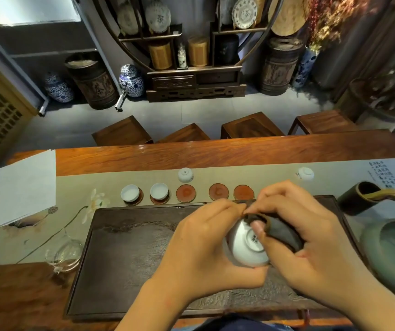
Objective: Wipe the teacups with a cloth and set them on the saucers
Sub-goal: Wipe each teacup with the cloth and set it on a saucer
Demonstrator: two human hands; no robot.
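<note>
Porcelain like this white teacup (pixel 246 247) is likely light, thin-walled and fragile, and its glaze probably slippery, so the safest hold would seem to be around the curved wall with the foot ring left free for wiping. It sits nearest the viewer, held above the dark tea tray (pixel 125 259), tipped so that its base with a small mark faces up.

The left hand (pixel 201 249) cups the teacup from the left, fingers curled round its far side and thumb below its lower wall. The right hand (pixel 311 237) grips a dark cloth (pixel 280 231) bunched against the cup's right side; its fingers curl closely over the cloth, and one fingertip (pixel 258 229) presses on the base. The cloth looks soft and pliable, folding easily to the cup's curve.

Beyond the tray, on the pale table runner (pixel 77 185), a row of round saucers runs left to right. Two finished cups (pixel 130 192) stand upright on the two leftmost saucers, while three reddish saucers (pixel 185 193) lie bare. Farther back, an upturned cup (pixel 185 175) rests on the runner, and another upturned cup (pixel 305 173) sits well apart to the right. By this reckoning, the held cup is the third, with two left.
</note>
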